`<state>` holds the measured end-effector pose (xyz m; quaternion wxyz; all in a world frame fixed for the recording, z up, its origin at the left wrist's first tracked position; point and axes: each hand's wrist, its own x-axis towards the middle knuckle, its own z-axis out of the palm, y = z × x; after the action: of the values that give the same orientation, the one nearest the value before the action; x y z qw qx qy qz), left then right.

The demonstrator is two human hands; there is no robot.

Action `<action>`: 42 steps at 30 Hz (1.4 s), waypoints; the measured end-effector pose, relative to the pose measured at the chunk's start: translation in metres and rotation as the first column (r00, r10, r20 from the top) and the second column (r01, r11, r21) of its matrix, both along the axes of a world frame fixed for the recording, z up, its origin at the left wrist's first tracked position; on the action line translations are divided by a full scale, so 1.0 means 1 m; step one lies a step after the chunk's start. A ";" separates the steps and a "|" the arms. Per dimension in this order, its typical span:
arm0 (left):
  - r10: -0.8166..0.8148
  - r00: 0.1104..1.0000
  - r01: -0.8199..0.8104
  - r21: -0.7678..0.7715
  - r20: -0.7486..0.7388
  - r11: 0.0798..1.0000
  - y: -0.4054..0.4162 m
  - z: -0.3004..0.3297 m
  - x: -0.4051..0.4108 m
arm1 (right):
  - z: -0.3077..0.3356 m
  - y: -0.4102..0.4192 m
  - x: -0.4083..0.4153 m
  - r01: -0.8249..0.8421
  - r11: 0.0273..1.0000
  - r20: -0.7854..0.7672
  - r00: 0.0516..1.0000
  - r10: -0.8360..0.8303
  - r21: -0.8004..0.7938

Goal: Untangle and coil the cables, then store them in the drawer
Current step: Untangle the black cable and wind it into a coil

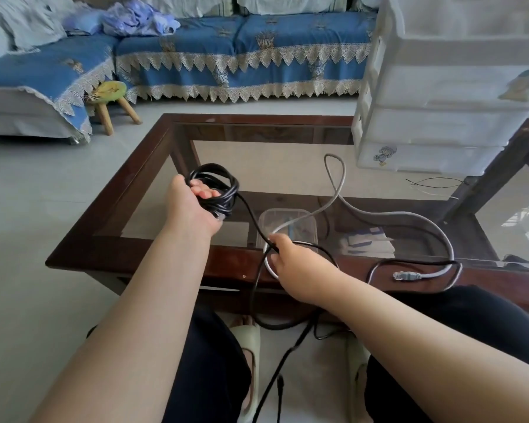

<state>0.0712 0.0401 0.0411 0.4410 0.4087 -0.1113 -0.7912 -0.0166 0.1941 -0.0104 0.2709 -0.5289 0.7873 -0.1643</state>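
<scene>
A blue-covered sofa (226, 50) is seen along the far wall, with a small stool (112, 100) on the floor before it. The glass-topped desk (129, 190) with its dark wood frame fills the middle. A white drawer unit (446, 102) is stood on the desk's far right corner, all drawers closed. A grey cable (409, 216) is laid in loose curves across the glass, its plug (405, 275) resting on the near rim. A black cable (251, 215) is run from a coil (219, 186) down over the near edge to the floor between the person's feet. The coil is gripped above the desk's left part by the left hand (193, 206), fingers closed through its loops. The black cable is pinched by the right hand (290, 261) at the near rim, where a grey loop crosses it.
</scene>
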 end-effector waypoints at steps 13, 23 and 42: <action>-0.119 0.865 0.271 -0.254 0.488 0.929 0.009 -0.007 -0.013 | 0.027 0.015 -0.003 -0.262 0.917 -0.421 0.899 0.119 -0.300; -0.238 0.413 0.878 -0.315 0.879 0.361 0.052 -0.009 -0.028 | 0.050 0.013 -0.033 -0.271 0.782 -0.296 0.948 0.116 -0.562; -0.297 0.235 0.951 -0.282 0.926 -0.127 0.057 0.002 -0.017 | 0.059 0.003 -0.073 0.103 0.963 0.316 0.949 -0.019 -0.250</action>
<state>0.0545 0.0971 0.0435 0.0144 0.1923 -0.8371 -0.5119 -0.0897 0.1971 0.0490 0.3134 -0.5028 0.7223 -0.3567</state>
